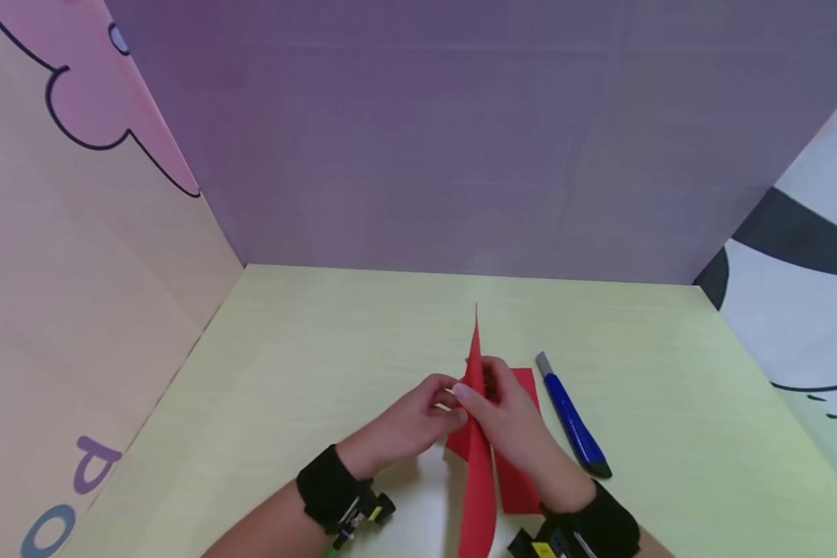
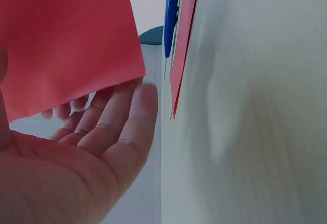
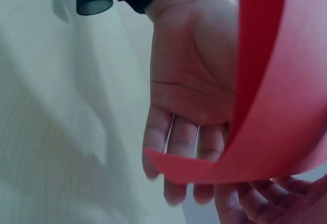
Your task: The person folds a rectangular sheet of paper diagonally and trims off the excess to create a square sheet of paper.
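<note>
A curved sheet of red paper (image 1: 479, 480) stands nearly edge-on between the two hands. From the right, my right hand (image 1: 519, 434) pinches it, the thumb (image 1: 476, 399) on the near face and fingers behind. My left hand (image 1: 408, 426) pinches its left side near the middle, the index finger above the thumb. In the left wrist view, the sheet (image 2: 66, 40) lies in front of the left fingers (image 2: 140, 114), which are only slightly bent. The right wrist view shows a narrow end of the paper (image 3: 189, 169) crossing the left fingers; the left thumb is hidden there.
Flat on the pale table (image 1: 335, 341), beneath the right hand, lies another red paper piece (image 1: 519, 484). To its right is a blue utility knife (image 1: 573, 422), its grey tip pointing away. A purple backdrop (image 1: 425, 155) rises behind the table.
</note>
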### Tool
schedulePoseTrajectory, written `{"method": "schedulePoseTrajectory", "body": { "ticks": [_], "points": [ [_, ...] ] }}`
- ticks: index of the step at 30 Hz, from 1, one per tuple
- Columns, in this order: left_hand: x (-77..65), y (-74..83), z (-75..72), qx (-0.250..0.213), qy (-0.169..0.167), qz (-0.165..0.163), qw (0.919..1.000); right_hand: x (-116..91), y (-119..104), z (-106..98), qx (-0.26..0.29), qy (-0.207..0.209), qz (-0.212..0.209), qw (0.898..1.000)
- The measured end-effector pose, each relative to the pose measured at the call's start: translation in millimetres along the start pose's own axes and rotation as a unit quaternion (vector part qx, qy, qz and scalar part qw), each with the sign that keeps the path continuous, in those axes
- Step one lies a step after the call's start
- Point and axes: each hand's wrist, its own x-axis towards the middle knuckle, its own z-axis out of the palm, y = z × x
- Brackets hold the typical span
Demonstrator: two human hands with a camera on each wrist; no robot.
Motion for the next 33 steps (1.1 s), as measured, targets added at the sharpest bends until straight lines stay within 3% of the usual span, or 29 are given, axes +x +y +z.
{"method": "schedulePoseTrajectory", "body": {
  "ticks": [6,13,23,27,33],
  "points": [
    [-1.7,2.5,-2.5,0.024,0.011,-0.024,0.9993,-1,0,3,-0.015,0.023,0.003,1.000],
    [0.1,-2.3,-3.9,0.068,0.009,-0.023,0.9973,-1,2,4,-0.014,0.036,-0.002,0.999],
    [1.6,-4.4,-9.1,0.096,0.018,-0.008,0.9952,0,2,1,-0.008,0.039,-0.006,0.999],
    [-0.3,-0.7,-16.3,0.118,0.046,0.001,0.9919,1,2,-1,-0.001,0.038,-0.006,0.999],
    [-9.1,13.3,-32.0,0.163,0.124,0.012,0.9788,3,2,-6,0.011,0.030,-0.004,0.999]
  ]
}}
